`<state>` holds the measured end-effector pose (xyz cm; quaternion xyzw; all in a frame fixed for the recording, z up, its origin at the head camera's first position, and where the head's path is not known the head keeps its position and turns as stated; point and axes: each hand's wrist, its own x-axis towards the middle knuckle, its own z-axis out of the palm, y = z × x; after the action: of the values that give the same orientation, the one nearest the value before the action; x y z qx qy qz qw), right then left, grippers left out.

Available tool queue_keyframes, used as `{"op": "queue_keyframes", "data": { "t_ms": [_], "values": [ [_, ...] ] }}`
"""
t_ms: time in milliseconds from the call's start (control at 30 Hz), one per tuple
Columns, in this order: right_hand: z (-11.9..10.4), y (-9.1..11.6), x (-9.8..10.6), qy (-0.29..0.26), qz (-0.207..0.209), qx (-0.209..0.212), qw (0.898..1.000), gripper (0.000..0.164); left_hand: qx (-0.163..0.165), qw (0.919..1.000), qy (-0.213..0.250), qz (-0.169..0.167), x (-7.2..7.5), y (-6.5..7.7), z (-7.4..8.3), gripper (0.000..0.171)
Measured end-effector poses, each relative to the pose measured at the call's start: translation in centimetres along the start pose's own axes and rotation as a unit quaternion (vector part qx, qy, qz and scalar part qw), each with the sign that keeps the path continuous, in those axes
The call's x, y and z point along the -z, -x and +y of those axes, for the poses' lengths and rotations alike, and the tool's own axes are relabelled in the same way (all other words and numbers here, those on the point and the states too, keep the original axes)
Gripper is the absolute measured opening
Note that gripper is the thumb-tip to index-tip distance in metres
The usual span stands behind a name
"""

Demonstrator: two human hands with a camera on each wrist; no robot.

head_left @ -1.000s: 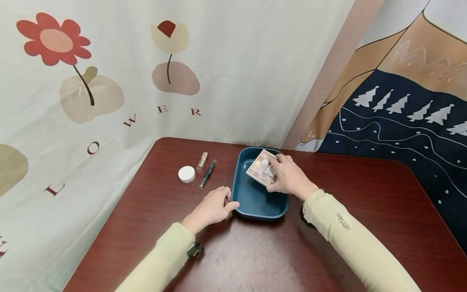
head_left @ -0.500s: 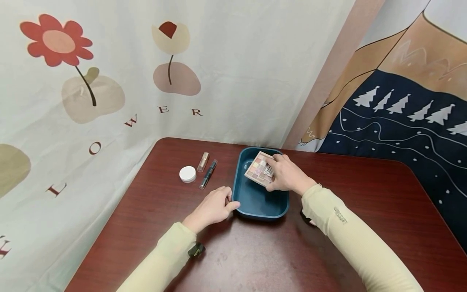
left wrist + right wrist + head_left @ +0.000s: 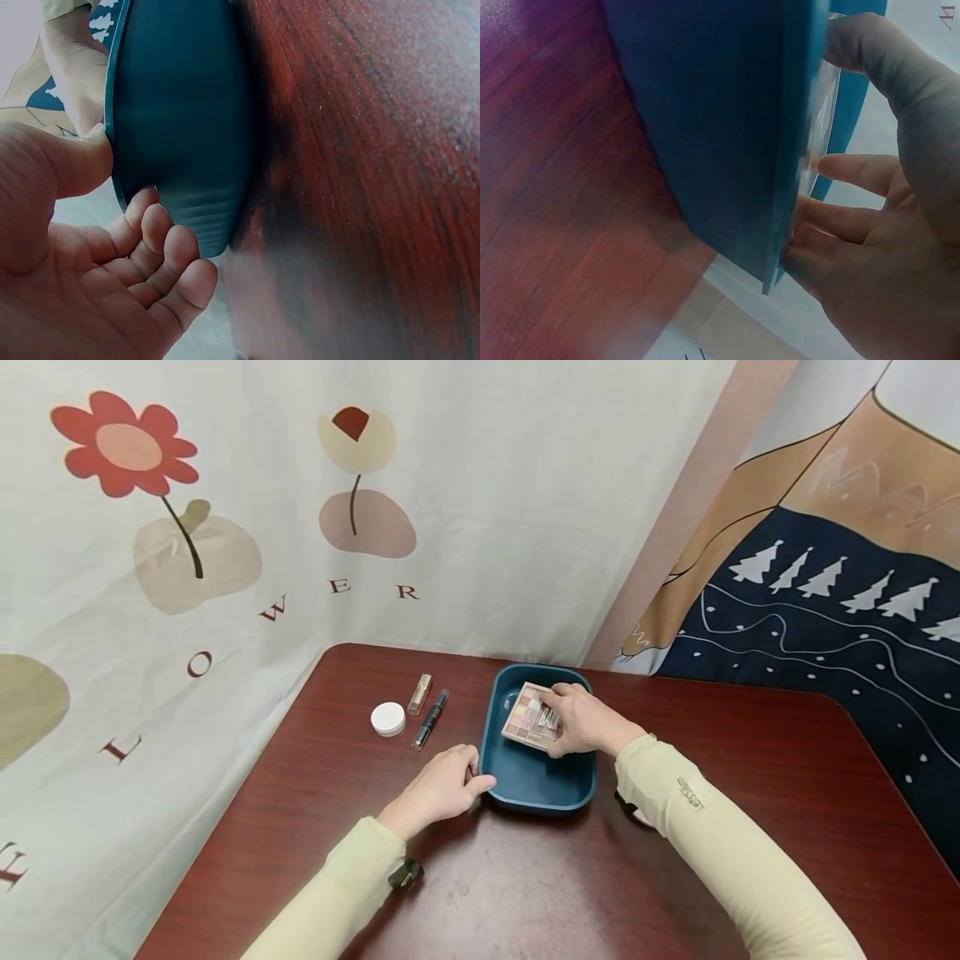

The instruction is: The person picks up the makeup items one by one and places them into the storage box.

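A dark blue rectangular tray (image 3: 543, 781) stands near the back of the table. The left hand (image 3: 441, 787) grips its near left corner; in the left wrist view the thumb lies on the rim and the curled fingers are at the outer wall (image 3: 184, 120). Inside the tray, the right hand (image 3: 591, 722) holds an eyeshadow palette (image 3: 527, 720) with many coloured squares by its right side. The palette is slightly tilted, low over the tray's back half. From the right wrist view, the tray wall (image 3: 712, 120) hides most of the palette, with the right hand's fingers (image 3: 859, 176) reaching over the rim.
Left of the tray lie a round white jar (image 3: 387, 718), a lipstick-like tube (image 3: 420, 694) and a dark double-ended stick (image 3: 431, 720). The reddish-brown table (image 3: 480, 893) reaches back to a printed curtain (image 3: 480, 510).
The right hand has lowered the palette into the tray and turned it to lie flatter and squarer. The left hand keeps its grip on the tray corner. The head view has shifted slightly.
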<state>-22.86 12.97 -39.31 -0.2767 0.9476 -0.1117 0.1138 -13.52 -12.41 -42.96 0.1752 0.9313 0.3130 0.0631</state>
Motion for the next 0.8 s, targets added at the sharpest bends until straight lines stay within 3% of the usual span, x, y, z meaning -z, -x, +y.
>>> {"op": "queue_keyframes", "data": {
  "t_ms": [533, 800],
  "values": [
    [0.2, -0.9, -0.4, 0.001, -0.031, 0.017, 0.999, 0.09, 0.003, 1.0, 0.001, -0.005, 0.0, 0.1, 0.1, 0.034],
    [-0.2, -1.5, -0.8, -0.009, -0.061, -0.005, 0.998, 0.09, 0.0, 1.0, 0.002, -0.007, 0.0, 0.1, 0.0, 0.034]
  ]
}}
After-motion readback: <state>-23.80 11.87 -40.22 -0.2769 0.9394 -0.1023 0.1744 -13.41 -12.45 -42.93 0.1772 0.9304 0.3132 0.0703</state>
